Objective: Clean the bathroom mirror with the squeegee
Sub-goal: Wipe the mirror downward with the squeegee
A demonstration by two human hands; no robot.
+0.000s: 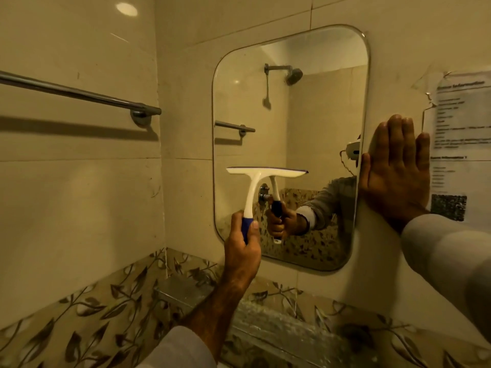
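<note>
The white, blue-handled plastic squeegee (pixel 263 176) lay against the rounded rectangular wall mirror (pixel 292 102) above the gripping left hand (pixel 243 241); the right hand (pixel 396 171) lay flat right of it.

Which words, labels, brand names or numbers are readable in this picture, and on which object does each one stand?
White paper notice taped to the wall, right of the rounded rectangular mirror: two bold headings and many lines of print, all too blurred to read.
Dark square at the bottom of the notice: perhaps a code; blurred.
White squeegee with blue grip, held by the left hand: no text visible.
</note>
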